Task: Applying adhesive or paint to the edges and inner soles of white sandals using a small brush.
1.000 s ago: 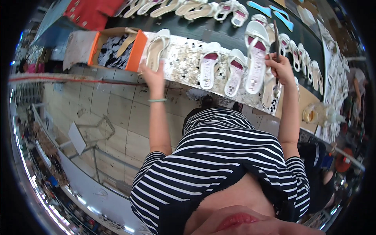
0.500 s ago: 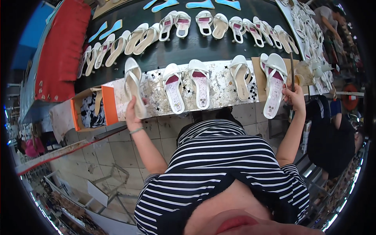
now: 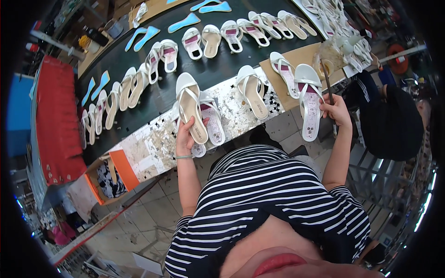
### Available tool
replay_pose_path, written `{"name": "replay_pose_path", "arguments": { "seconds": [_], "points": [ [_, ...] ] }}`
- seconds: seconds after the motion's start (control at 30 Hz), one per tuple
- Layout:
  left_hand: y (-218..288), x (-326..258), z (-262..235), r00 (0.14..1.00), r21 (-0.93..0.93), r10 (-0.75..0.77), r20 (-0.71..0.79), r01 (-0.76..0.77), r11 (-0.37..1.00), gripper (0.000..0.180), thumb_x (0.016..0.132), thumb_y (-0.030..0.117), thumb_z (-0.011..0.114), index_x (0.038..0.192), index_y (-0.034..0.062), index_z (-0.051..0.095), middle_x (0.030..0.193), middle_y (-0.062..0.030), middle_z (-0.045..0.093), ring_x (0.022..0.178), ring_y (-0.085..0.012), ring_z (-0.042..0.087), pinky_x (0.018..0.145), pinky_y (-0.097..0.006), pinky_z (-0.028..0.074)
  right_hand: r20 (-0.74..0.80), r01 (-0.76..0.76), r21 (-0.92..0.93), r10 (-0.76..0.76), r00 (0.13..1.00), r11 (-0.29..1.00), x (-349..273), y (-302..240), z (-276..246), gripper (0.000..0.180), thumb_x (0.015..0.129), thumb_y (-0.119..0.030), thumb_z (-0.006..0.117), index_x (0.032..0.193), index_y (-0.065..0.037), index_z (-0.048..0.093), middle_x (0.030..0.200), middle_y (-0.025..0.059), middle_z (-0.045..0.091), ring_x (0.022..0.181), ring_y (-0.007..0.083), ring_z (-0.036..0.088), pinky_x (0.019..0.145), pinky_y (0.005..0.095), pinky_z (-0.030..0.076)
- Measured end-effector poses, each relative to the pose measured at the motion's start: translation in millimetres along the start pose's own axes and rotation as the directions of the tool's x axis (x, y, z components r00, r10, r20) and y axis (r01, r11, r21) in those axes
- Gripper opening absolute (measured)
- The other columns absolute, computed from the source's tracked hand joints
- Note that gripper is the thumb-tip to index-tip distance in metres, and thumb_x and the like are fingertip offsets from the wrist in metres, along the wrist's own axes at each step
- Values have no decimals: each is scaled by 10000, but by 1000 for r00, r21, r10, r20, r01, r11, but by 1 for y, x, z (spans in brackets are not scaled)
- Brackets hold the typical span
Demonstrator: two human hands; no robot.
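Note:
My left hand is closed around the heel end of a white slide sandal with a beige insole. It hovers in front of two purple-and-white printed sandals, one of which shows beside it. My right hand is closed on a thin brown stick that points up toward a pot of yellowish liquid. Those fingers also meet the edge of a white sandal with a printed insole, which juts past the bench. Between my hands a beige-insole sandal lies on the bench.
Rows of white sandals and blue sole pieces cover the dark green belt. The splattered white bench edge runs nearest me. An orange box stands at left; a brown board lies under the right-hand sandals.
My left hand has carried its sandal rightward, so it now overlaps the two printed sandals. The head view has turned and tilted. My right hand keeps its stick and stays beside its sandal.

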State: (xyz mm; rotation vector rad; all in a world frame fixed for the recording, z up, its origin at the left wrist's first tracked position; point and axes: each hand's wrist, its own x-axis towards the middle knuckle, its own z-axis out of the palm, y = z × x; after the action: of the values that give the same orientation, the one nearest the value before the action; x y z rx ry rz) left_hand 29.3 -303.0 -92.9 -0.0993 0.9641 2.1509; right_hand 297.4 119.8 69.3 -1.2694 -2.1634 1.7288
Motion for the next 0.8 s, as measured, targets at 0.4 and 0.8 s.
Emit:
{"name": "replay_pose_path", "arguments": {
  "seconds": [0.4, 0.8],
  "points": [
    [71, -59, -29, 973, 211, 135, -187, -94, 973, 402, 916, 151, 542, 1216, -107, 473, 1011, -308, 631, 827, -303, 686, 705, -341, 594, 279, 78, -13, -72, 958, 997, 26, -24, 57, 229, 671, 52, 621, 897, 72, 586, 660, 66, 590, 456, 142, 577, 420, 261, 475],
    [131, -140, -155, 844, 298, 343, -414, -230, 926, 422, 865, 24, 610, 1264, -2, 479, 1130, -154, 611, 925, -289, 655, 779, -394, 561, 634, 85, -162, 37, 773, 983, 92, -38, 281, 125, 680, 44, 629, 791, 35, 571, 661, 100, 621, 493, 188, 653, 342, 249, 368]
  ]
}}
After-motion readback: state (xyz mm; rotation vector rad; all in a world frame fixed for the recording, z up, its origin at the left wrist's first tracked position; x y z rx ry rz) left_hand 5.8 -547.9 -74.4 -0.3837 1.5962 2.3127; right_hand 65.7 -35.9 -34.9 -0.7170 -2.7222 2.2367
